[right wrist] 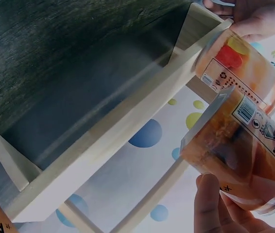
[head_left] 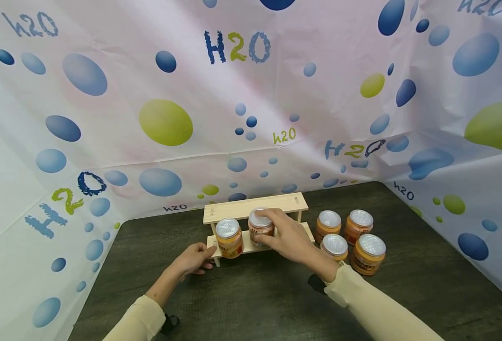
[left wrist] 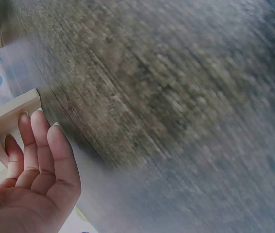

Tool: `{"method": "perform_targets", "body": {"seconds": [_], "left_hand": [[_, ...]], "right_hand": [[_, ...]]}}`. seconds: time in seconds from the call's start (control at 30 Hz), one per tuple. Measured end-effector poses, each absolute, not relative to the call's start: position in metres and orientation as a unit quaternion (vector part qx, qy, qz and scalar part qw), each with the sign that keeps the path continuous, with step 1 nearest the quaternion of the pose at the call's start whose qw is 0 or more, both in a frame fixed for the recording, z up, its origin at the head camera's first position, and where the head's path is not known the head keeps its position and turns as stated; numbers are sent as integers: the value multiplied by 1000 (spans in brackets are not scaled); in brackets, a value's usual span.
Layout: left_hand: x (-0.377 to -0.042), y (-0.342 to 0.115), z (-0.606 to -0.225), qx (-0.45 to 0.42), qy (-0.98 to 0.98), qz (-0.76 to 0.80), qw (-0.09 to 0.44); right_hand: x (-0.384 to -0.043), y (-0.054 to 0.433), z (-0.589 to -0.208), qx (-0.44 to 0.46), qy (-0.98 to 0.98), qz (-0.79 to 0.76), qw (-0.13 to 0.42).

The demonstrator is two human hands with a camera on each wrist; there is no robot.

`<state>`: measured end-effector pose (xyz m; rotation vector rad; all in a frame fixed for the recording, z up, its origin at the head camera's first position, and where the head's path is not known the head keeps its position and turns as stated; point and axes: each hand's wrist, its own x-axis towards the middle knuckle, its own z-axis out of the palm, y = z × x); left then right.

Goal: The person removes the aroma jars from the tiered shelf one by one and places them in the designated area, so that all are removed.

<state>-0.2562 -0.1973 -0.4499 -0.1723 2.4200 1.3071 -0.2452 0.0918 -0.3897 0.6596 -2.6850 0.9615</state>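
Observation:
A small two-step wooden rack point(head_left: 255, 208) stands near the back of the table. My left hand point(head_left: 193, 259) holds the left end of its lower step, thumb on top; the left wrist view shows the fingers point(left wrist: 62, 160) beside the wood. On that step, at the left, stands a jar point(head_left: 229, 239) with a silvery lid and orange contents. My right hand point(head_left: 287, 235) grips a second lidded jar point(right wrist: 239, 150) between thumb and fingers, to the right of the first, over the lower step. In the right wrist view its base looks slightly off the wood.
Several more lidded jars point(head_left: 368, 255) stand grouped on the table right of the rack, close to my right forearm. The dark table point(head_left: 251, 298) meets a white backdrop point(head_left: 216, 161) with blue and green spots, right behind the rack.

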Motion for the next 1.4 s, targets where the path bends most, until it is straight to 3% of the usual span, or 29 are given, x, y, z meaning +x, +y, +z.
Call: {"method": "perform_targets", "body": {"seconds": [1.4], "left_hand": [[-256,-197,-450,-60,864,465,185]], "right_hand": [[-217,142,-371,215,-910,334,117]]}}
